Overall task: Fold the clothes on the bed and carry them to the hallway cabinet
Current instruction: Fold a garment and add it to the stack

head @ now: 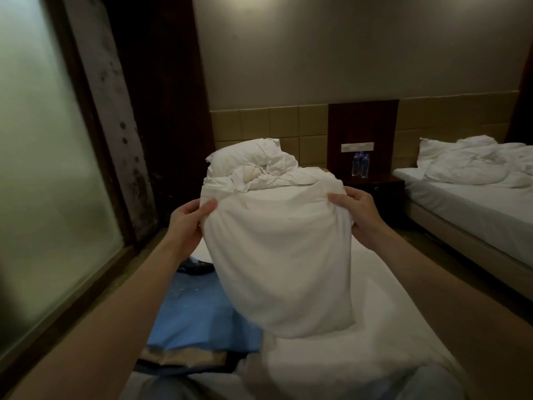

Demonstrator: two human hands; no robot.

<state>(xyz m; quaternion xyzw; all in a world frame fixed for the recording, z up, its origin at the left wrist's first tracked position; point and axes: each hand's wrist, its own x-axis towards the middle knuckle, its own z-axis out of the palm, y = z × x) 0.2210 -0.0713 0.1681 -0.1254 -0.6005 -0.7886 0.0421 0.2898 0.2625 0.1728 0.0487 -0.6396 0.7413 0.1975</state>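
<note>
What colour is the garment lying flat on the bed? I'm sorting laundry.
Blue garment, beside the held white cloth; head view.

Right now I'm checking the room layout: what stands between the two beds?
In the head view, a dark wooden nightstand stands between the near bed and the far bed, with water bottles on it.

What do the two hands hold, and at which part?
The white cloth, pinched at its two upper corners by the left hand and right hand.
</note>
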